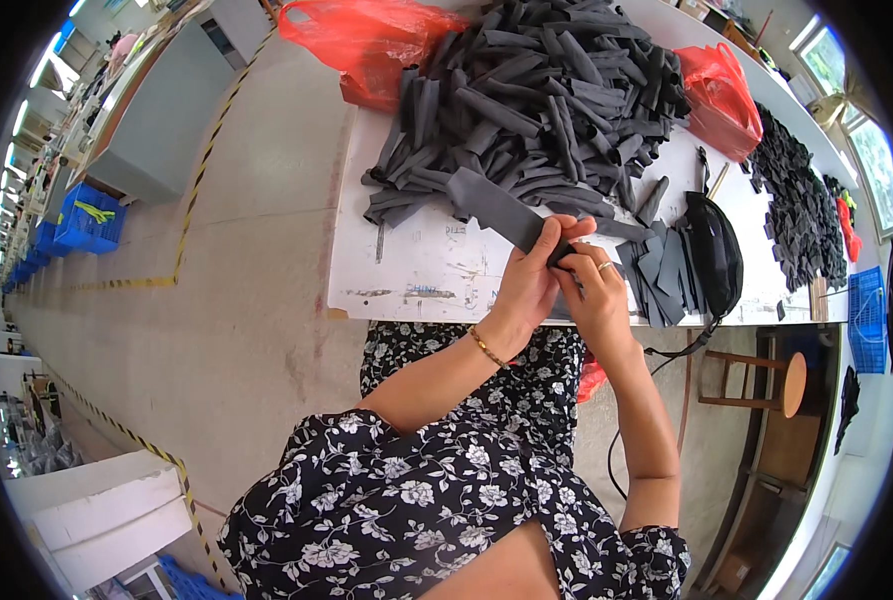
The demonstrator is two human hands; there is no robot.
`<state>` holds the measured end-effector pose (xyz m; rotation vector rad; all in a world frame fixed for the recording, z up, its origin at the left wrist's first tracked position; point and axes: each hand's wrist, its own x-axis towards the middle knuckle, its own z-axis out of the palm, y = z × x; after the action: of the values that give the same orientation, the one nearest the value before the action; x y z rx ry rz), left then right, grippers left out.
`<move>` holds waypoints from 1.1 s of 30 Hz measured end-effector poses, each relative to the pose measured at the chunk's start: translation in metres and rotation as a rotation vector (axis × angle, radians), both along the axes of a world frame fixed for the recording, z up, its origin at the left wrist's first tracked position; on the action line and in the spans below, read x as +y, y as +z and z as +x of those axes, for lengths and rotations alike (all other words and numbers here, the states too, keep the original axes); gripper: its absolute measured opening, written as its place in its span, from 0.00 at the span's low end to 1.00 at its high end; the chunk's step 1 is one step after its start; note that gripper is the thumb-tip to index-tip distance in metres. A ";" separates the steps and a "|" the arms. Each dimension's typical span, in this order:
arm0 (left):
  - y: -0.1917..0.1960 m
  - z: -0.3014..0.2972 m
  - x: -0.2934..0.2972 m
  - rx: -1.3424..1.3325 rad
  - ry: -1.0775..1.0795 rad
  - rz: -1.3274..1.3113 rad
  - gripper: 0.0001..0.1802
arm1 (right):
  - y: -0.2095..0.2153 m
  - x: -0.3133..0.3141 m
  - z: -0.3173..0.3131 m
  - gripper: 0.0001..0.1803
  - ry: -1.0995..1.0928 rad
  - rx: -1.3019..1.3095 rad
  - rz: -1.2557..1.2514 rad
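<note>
While both hands held its near end, the strip slanted above the table, between the pile and the near edge, its far end aimed toward the left edge; whether that end touched the pile I could not tell. The left hand pinched it between thumb and fingers, fingertips reaching past it, and the right hand had its thumb and fingertips drawn together on the dark near end, though the exact grip there was partly hidden. Judging by its look, the strip was light, thin and dull-surfaced, soft enough to fold but firm enough to stand out straight; it seemed unlikely to slip or break, only to crease, and was best taken at the end, thumb above and fingers below. Beyond it, the pile of similar grey pieces spread toward the far edge, with a red bag at its left and another bag at its right. Flat pieces lay right of the hands by the near edge, beside a black pouch. A stool stood past that edge, toward the right.
</note>
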<state>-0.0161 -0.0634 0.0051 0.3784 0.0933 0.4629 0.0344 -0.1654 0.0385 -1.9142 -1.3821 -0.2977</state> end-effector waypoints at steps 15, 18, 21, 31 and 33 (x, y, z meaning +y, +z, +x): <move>0.014 -0.001 0.004 -0.002 0.209 0.004 0.18 | 0.001 0.000 0.005 0.09 0.016 0.079 0.069; 0.013 0.000 0.004 -0.008 0.197 0.000 0.18 | 0.000 0.001 0.007 0.08 0.018 0.076 0.071; 0.013 0.000 0.004 0.007 0.191 -0.013 0.17 | 0.000 0.001 0.009 0.08 0.027 0.104 0.059; 0.010 0.001 0.004 -0.005 0.201 0.001 0.16 | 0.000 0.002 0.012 0.07 0.040 0.125 0.043; 0.009 0.002 0.003 -0.016 0.204 0.004 0.16 | 0.002 0.002 0.011 0.08 0.042 0.142 0.038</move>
<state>-0.0138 -0.0601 0.0141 0.3712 0.1162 0.6672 0.0456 -0.1636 0.0408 -1.8363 -1.3115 -0.1636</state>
